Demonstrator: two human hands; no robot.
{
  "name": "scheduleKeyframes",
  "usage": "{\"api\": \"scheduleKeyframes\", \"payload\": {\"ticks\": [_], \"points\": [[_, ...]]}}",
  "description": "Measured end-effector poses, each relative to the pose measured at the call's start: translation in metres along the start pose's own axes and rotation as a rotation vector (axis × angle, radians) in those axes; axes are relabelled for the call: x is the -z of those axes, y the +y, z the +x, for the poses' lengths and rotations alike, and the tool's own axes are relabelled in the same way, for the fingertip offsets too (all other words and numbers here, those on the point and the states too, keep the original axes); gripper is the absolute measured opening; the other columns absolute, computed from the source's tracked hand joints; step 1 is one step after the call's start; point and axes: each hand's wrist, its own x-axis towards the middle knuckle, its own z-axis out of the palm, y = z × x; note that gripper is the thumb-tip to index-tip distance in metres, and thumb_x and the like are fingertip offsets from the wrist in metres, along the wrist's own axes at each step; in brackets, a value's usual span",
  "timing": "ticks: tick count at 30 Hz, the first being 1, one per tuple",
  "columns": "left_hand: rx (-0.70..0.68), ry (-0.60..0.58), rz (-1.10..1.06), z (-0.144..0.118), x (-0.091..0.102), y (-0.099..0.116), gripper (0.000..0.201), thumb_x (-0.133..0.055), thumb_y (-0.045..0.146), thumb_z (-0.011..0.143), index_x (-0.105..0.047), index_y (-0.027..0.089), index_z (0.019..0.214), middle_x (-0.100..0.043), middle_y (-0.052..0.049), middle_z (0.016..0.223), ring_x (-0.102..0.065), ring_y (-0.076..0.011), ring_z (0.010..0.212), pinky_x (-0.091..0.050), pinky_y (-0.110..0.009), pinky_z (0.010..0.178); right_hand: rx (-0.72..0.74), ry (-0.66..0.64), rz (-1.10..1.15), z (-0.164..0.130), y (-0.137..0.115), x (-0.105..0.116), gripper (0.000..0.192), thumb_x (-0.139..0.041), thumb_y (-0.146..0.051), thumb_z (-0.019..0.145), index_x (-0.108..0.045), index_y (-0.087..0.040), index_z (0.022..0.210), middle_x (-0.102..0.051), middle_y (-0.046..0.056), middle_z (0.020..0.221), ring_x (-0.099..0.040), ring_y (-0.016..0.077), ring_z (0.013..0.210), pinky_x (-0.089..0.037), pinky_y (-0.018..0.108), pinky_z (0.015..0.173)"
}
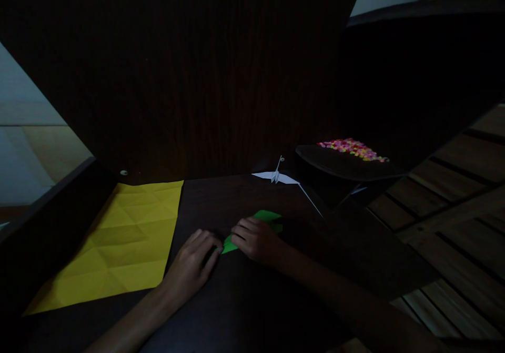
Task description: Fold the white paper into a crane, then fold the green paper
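On the dark tabletop lies a small folded piece of green paper [269, 215], its wider end showing beyond my right hand. My right hand [256, 240] rests over the middle of this paper with its fingers curled down onto it. At the narrow left tip, my left hand [197, 255] has thumb and forefinger closed together on the paper's end. The part of the paper under my right fingers is hidden.
A large creased yellow paper [130, 237] lies flat at the left, beside a raised dark edge [47, 227]. A white origami crane [276, 176] sits near the back panel [197, 79]. Small pink and yellow pieces [355, 149] lie on a dark curved shelf [339, 167] at right.
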Motion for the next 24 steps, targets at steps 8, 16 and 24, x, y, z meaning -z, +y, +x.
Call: {"api": "scheduleKeyframes", "payload": {"ticks": [8, 16, 24], "points": [[-0.106, -0.083, 0.020, 0.000, 0.003, 0.006, 0.012, -0.052, 0.024, 0.095, -0.063, 0.020, 0.099, -0.069, -0.009, 0.111, -0.062, -0.0237, 0.103, -0.049, -0.041, 0.092, -0.100, 0.087, 0.202, -0.012, -0.002, -0.007, 0.035, -0.056, -0.040, 0.093, -0.070, -0.011, 0.107, -0.070, 0.013, 0.118, -0.063, 0.0265, 0.109, -0.053, 0.039, 0.091], [-0.099, -0.172, 0.050, -0.001, 0.004, 0.003, 0.024, -0.049, 0.020, 0.094, -0.062, 0.021, 0.114, -0.065, -0.010, 0.126, -0.055, -0.0263, 0.123, -0.049, -0.046, 0.100, -0.137, 0.080, 0.185, -0.012, 0.011, -0.009, 0.028, -0.063, -0.033, 0.091, -0.070, -0.018, 0.114, -0.062, 0.009, 0.133, -0.045, 0.0309, 0.135, -0.032, 0.056, 0.113], [-0.169, -0.139, -0.007, 0.000, 0.004, 0.005, 0.028, -0.052, 0.018, 0.093, -0.067, 0.021, 0.117, -0.071, -0.010, 0.114, -0.061, -0.0262, 0.114, -0.055, -0.045, 0.092, -0.293, 0.090, 0.211, -0.015, 0.014, -0.016, 0.025, -0.070, -0.036, 0.086, -0.074, -0.023, 0.107, -0.064, 0.009, 0.130, -0.048, 0.0307, 0.131, -0.042, 0.052, 0.104]]}}
